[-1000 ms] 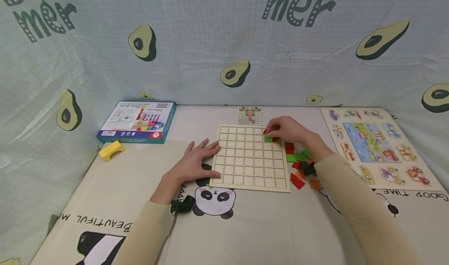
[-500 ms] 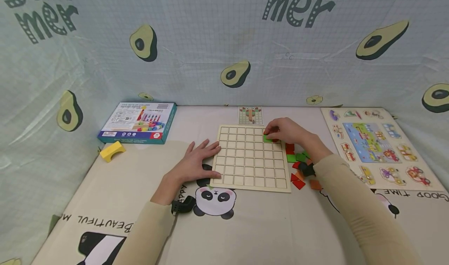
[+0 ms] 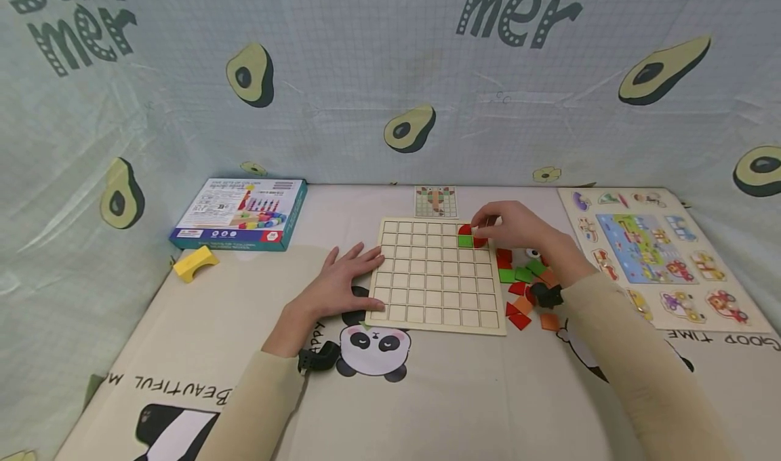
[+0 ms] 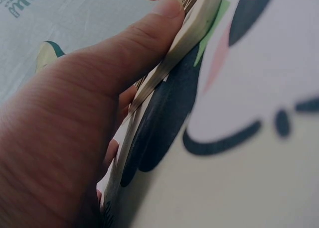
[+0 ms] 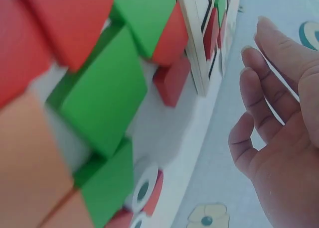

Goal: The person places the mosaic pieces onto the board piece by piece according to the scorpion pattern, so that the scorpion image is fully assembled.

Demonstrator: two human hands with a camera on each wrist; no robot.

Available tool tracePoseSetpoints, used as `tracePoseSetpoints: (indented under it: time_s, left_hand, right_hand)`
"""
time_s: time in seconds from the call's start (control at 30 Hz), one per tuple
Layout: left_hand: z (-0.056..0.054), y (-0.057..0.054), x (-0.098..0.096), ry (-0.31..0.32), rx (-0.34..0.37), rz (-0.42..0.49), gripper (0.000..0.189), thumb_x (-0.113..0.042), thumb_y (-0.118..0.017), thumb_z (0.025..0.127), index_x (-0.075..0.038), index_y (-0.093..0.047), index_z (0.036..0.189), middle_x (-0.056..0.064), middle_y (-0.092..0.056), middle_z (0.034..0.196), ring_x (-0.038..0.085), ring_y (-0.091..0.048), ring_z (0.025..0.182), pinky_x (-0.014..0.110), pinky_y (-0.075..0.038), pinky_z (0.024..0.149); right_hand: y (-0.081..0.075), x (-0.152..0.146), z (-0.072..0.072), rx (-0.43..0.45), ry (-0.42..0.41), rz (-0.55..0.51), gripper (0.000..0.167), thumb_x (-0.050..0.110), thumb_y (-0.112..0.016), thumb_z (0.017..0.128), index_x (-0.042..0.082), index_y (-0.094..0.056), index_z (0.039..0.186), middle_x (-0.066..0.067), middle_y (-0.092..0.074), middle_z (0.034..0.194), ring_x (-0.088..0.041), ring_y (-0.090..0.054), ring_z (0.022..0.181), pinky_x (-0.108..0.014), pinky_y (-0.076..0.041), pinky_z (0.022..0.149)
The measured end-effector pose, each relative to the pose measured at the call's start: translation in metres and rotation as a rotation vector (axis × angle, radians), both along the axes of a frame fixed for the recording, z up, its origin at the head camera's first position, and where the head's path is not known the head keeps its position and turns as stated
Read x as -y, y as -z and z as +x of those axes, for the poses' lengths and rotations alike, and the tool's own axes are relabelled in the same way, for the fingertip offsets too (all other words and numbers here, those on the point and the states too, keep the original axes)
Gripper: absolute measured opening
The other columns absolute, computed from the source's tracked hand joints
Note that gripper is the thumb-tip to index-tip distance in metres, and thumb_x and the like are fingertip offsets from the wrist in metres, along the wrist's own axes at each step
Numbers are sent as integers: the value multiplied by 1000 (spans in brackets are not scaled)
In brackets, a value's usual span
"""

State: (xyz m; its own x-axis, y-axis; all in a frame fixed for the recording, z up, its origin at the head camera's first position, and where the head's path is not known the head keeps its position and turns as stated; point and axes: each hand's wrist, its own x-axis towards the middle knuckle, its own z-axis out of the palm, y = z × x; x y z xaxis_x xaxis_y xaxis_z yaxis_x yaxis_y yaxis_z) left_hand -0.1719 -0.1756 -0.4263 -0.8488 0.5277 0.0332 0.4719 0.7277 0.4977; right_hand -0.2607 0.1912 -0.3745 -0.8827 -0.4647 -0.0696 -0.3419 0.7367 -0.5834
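Observation:
A pale wooden grid board (image 3: 433,278) lies in the middle of the table. My left hand (image 3: 334,281) rests at its left side, fingers spread along the edge; in the left wrist view the thumb (image 4: 144,44) lies on the rim. Over the board's far right corner hovers my right hand (image 3: 518,227), fingers loosely bent, with nothing visible between them in the right wrist view. Below those fingertips a green square tile (image 3: 466,241) sits in a cell, with red pieces (image 3: 465,230) behind it and to its right. Loose red, green and orange tiles (image 3: 523,275) lie right of the board.
A small pattern card (image 3: 436,201) lies behind the board. At the back left are a boxed toy set (image 3: 241,213) and a yellow arch block (image 3: 195,263). A picture puzzle board (image 3: 659,257) lies at the right. Printed cloth covers table and walls.
My right hand has drawn back slightly to the right from the green tile, which now shows in its cell beside red pieces. The left hand stays in place.

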Motion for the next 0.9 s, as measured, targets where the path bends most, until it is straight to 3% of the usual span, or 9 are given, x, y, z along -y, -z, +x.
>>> tracePoseSetpoints:
  time_s: [0.2,0.5,0.9]
  left_hand:
    - [-1,-1,0,-10,14,-8,95,-56,-81,78,-14,-44,154,-1,-32,162,29,-12,153,57,4,119]
    - [0,-2,0,-17,20,-10,95,-56,-81,78,-14,-43,154,-1,-32,162,29,-12,153,57,4,119]
    - [1,-1,-1,-13,16,-6,95,-56,-81,78,-14,-44,154,-1,-33,162,29,-13,153,57,4,119]
  right_hand:
    - [1,-19,4,-6,-10,-34,16,13,-69,97,4,-73,110,-6,-69,102,-27,-57,96,-44,-48,87]
    - [7,-37,13,5,-13,-14,21,14,-73,95,2,-72,112,-5,-68,98,-26,-59,92,-39,-50,79]
    - [9,-48,23,49,-35,8,21,12,-72,95,2,-71,113,-5,-67,101,-24,-57,91,-37,-51,81]
